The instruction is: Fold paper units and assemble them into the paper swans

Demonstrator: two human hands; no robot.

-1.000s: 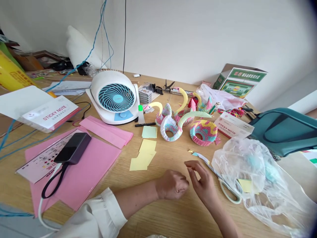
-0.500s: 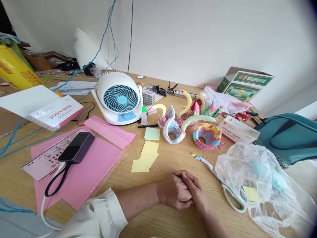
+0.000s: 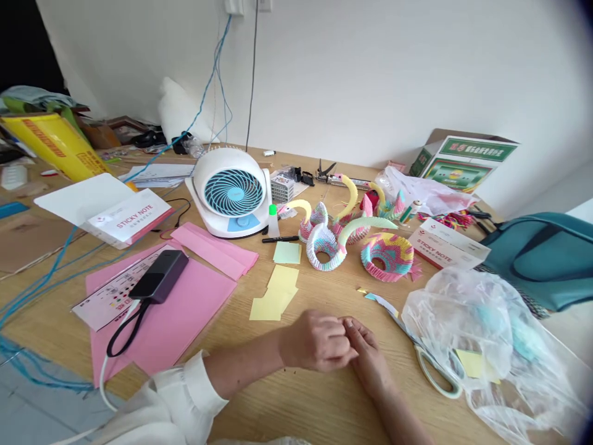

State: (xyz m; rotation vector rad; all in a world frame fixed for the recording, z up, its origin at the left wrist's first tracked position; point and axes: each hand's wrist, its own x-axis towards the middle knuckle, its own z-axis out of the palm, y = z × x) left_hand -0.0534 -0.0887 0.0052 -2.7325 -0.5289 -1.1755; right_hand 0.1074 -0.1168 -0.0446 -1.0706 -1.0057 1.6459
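My left hand [image 3: 319,343] is closed, knuckles up, over the table's front part. Its fingertips meet those of my right hand [image 3: 369,358], which is also closed, with the thumb bent against the fingers. Whatever may be between the fingers is hidden. Just beyond my left hand lie yellow sticky notes [image 3: 274,298]. Scissors [image 3: 438,374] with pale handles lie to the right of my right hand, and thin paper scraps [image 3: 380,301] rest by the blades. Farther back stand folded-paper swans [image 3: 326,246] and a round folded-paper bowl [image 3: 386,256].
A white fan [image 3: 231,191] stands behind pink paper [image 3: 199,309] with a dark power bank [image 3: 160,276] on it. A clear plastic bag [image 3: 458,303] and a teal bag [image 3: 537,259] are on the right. Blue cables [image 3: 204,99] hang at the left.
My hands, clasped with the right fingers around the left before, have drawn slightly apart and now meet at the fingertips. The view has shifted a little to the left.
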